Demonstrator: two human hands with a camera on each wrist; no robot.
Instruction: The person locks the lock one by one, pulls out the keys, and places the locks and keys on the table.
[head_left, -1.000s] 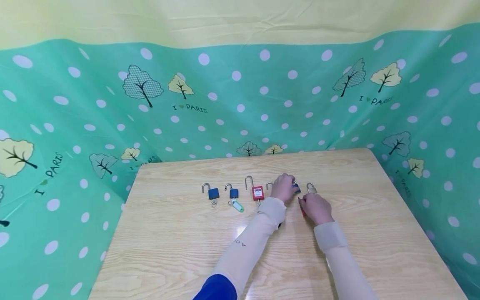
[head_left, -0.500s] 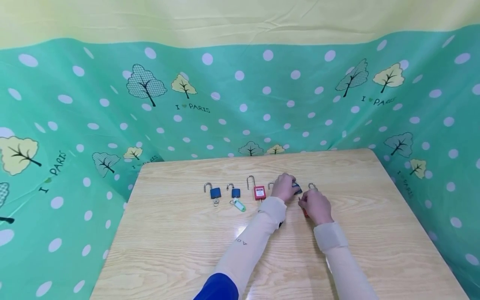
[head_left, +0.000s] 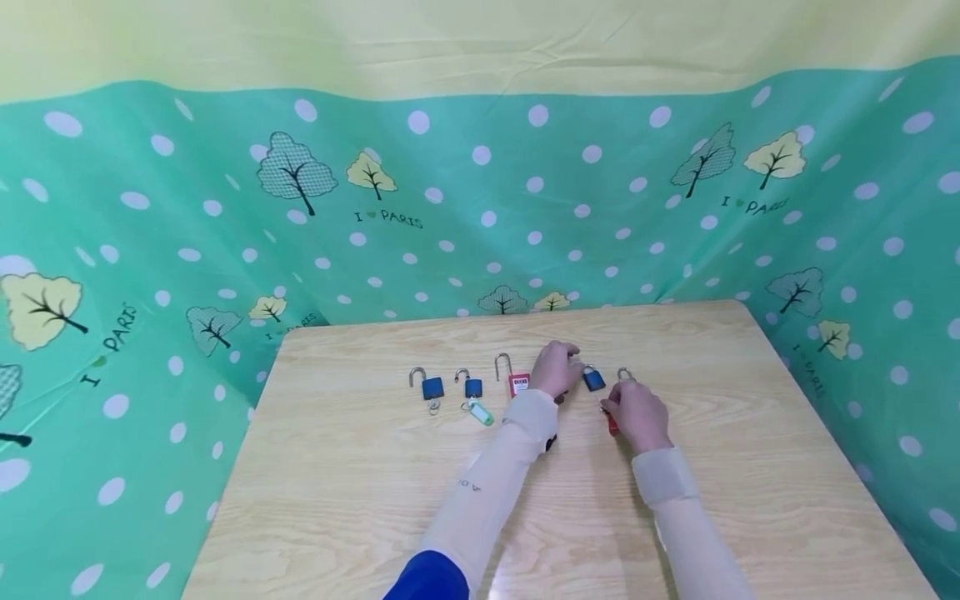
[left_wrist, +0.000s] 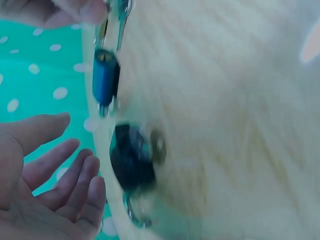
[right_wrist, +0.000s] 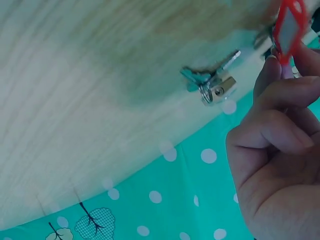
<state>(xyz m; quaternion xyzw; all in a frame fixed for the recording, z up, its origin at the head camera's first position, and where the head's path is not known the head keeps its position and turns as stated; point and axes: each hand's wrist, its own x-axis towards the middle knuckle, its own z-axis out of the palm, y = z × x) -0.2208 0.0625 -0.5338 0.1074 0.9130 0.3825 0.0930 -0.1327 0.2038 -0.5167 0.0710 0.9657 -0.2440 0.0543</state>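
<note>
My left hand (head_left: 555, 368) is off the table's padlocks with its fingers loosely spread, as the left wrist view (left_wrist: 55, 175) shows. Right of it lies a blue padlock (head_left: 593, 379), keyhole end toward me in the left wrist view. A dark padlock (left_wrist: 131, 160), blurred there, lies close to the fingertips; in the head view the left hand mostly covers it. My right hand (head_left: 637, 412) pinches a small key whose red tag (right_wrist: 292, 30) hangs beside the fingers; the fingers hide much of the key. Just beyond that hand lies a silver padlock (right_wrist: 220, 90) with keys attached.
To the left stand in a row two blue padlocks with raised shackles, the outer one (head_left: 432, 388) and the one with a green tag (head_left: 473, 388). A red padlock (head_left: 519, 384) is next to my left hand. A dotted green curtain (head_left: 420, 250) hangs behind the table.
My left hand has let go of the blue padlock and drawn back to the left, uncovering it. The right hand stays nearly in place with the red-tagged key.
</note>
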